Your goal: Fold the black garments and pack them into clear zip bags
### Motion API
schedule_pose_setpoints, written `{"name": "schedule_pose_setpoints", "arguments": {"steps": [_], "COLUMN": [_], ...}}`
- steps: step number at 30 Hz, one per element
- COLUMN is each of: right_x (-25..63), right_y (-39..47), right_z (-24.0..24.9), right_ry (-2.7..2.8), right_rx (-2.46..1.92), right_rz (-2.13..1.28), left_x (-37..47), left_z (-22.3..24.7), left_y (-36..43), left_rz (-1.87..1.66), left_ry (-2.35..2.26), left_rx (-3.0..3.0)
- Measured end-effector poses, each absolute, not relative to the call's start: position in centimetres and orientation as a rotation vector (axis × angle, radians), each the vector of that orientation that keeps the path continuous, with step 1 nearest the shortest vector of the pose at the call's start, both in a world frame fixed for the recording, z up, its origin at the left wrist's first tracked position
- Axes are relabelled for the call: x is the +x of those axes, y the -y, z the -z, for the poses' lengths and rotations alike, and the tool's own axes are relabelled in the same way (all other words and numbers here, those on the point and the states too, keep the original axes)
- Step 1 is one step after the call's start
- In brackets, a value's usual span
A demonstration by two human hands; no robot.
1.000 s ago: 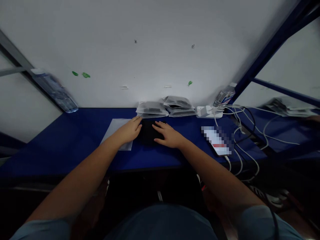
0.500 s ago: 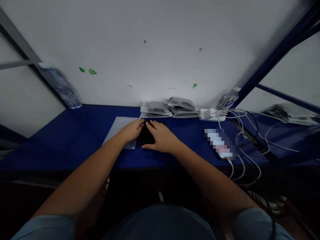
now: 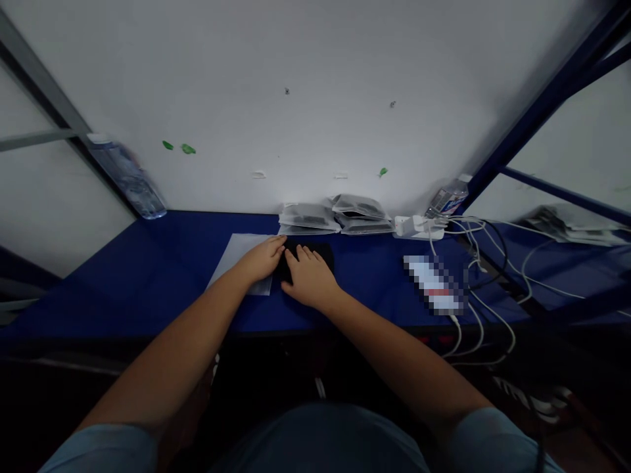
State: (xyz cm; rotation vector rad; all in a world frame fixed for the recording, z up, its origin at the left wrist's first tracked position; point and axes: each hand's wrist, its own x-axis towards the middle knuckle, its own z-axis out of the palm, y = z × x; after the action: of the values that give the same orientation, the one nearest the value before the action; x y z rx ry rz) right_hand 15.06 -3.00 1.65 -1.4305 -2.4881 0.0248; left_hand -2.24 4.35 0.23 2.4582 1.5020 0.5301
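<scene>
A flat black piece point(image 3: 326, 252), perhaps folded cloth, lies on the blue desk in front of me. My right hand point(image 3: 310, 276) rests flat over its middle, fingers spread and thumb out to the left. At its left edge, my left hand point(image 3: 263, 257) touches it with stretched fingers held close together. Under my left hand and wrist is a frosted plastic bag point(image 3: 227, 257), partly covered by my forearm. My palms hide much of the black piece.
Several frosted bags with dark contents point(image 3: 308, 215) are stacked against the wall. To the right are a phone point(image 3: 434, 286), a white power strip point(image 3: 419, 227), tangled white cables point(image 3: 513, 335) and a bottle point(image 3: 448, 196). Another bottle point(image 3: 129, 177) stands at left.
My right hand has slid slightly left and down over the black piece, uncovering more of its right end. My left hand stays at the left edge. The view has shifted a little.
</scene>
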Motion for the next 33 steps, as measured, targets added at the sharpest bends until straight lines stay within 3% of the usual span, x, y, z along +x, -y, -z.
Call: {"name": "schedule_pose_setpoints", "arguments": {"steps": [6,13,18,26,33], "right_x": [15.4,17.9,21.3,27.7,28.7], "right_y": [2.5,1.7,2.4,4.9,5.1], "right_z": [-1.7,-1.7,-1.1,0.5,2.6], "right_ry": [2.387,1.801,1.543,1.482,1.853], "right_rx": [-1.379,-1.287,-1.213,-1.459,-1.614], "right_rz": [-0.145,-0.469,-0.411,-0.265,-0.32], "left_x": [-2.5,-2.0,-1.1,-0.2,-0.4], "left_z": [-0.4,-0.5,-0.5,0.0,-1.0], "left_y": [-4.4,-3.9,-3.1,-2.6,-2.0], "left_rz": [-0.586,-0.636,-0.529,-0.3,-0.178], "left_ry": [-1.515,-1.531,-1.383,-1.108,-1.238], "left_rx": [2.42,2.416,2.542,2.679,2.653]}}
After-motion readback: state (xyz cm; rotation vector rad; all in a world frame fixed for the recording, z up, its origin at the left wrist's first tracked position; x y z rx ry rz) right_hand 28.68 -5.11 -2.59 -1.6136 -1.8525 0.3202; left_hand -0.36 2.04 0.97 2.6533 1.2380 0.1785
